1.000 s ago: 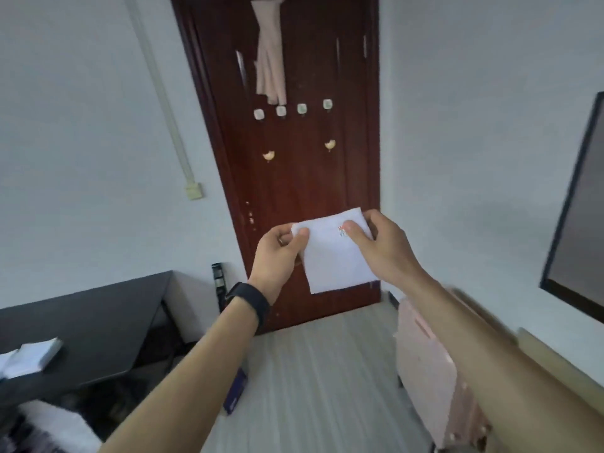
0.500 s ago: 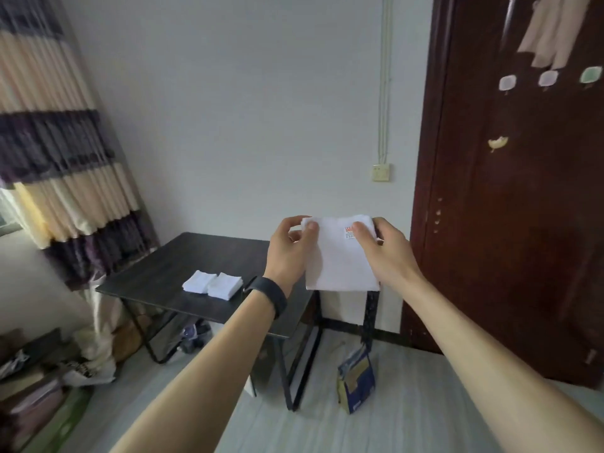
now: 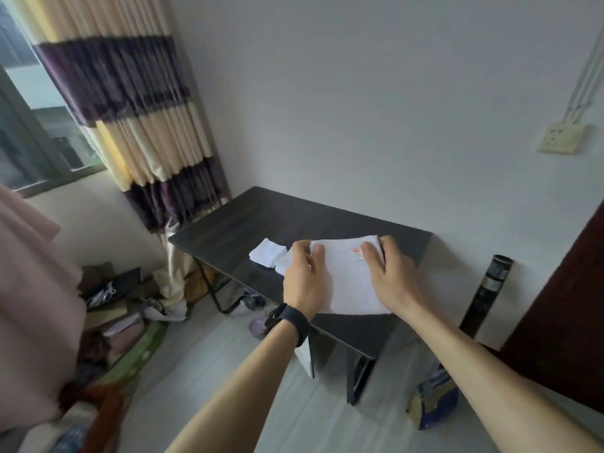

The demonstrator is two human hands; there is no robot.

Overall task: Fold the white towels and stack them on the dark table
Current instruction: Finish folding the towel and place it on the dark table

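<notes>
I hold a folded white towel point(image 3: 349, 282) with a small red label above the dark table point(image 3: 261, 217). My left hand point(image 3: 304, 279), a black band on its wrist, grips the towel's left edge. On the right edge sits my right hand point(image 3: 389, 276), thumb on top near the label. Two folded white towels lie side by side on the table: one point(image 3: 266, 253) in plain sight, the other point(image 3: 283, 263) mostly hidden behind my left hand.
A striped curtain point(image 3: 143, 119) hangs left of the table beside a window point(image 3: 29, 125). Bags and clutter point(image 3: 114, 302) crowd the floor at the left. A dark cylinder point(image 3: 487, 289) stands against the wall at the right, a blue packet point(image 3: 431, 400) lies by the table leg, a dark door point(image 3: 568, 305) is far right.
The view has swung left from the door to the table. Both hands have carried the folded towel along and now hold it lower, over the tabletop.
</notes>
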